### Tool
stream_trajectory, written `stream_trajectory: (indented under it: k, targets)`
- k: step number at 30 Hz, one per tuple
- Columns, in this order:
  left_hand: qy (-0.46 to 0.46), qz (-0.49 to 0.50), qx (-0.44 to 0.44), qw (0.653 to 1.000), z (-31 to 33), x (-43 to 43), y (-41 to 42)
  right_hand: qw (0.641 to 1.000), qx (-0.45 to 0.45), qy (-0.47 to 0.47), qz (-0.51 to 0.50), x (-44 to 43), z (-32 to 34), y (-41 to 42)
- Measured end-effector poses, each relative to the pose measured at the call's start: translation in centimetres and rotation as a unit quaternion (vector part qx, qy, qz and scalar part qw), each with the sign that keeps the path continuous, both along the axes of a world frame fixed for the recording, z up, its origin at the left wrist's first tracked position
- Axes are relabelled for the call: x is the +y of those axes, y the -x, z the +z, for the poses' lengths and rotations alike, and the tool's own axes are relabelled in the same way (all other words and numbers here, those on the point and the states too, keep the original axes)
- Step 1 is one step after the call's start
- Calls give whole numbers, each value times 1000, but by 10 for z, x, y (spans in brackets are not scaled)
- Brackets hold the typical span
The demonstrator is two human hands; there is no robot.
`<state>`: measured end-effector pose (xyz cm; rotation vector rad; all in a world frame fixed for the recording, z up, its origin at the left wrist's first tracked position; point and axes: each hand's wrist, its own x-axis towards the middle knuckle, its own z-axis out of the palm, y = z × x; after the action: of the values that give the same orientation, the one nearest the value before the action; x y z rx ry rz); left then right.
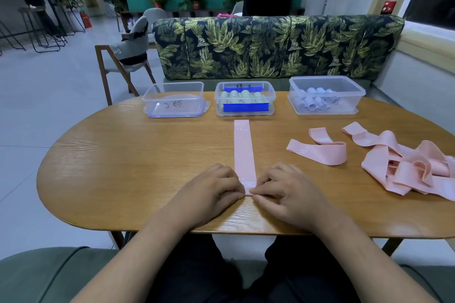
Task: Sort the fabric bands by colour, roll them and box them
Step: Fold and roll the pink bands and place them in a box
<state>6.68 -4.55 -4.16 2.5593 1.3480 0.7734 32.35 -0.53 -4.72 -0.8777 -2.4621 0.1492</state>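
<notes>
Flat pink band, near end pinched

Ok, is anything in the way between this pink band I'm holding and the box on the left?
Nothing visible is. Only bare table lies between the pink band and the left box, whose top is open.

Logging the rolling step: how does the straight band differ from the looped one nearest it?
The straight band lies flat; the looped band curls open. The left hand and right hand pinch the straight band's near end; the looped band lies untouched. Both are pink, marked 15.
</notes>
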Motion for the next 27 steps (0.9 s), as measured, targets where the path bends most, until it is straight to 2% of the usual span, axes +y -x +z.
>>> stream_trajectory:
  k: [8,24,27]
  targets:
    - [14,16,-13,1000,0,-1,2,998,2,-25,62,-3,-1,-1]
    - [-6,51,9,999,-3,-2,-2,1000,-15,10,-17,-1,-1,3]
    - [-14,30,16,999,1,-3,-1,999,-20,13,-25,-1,-1,3]
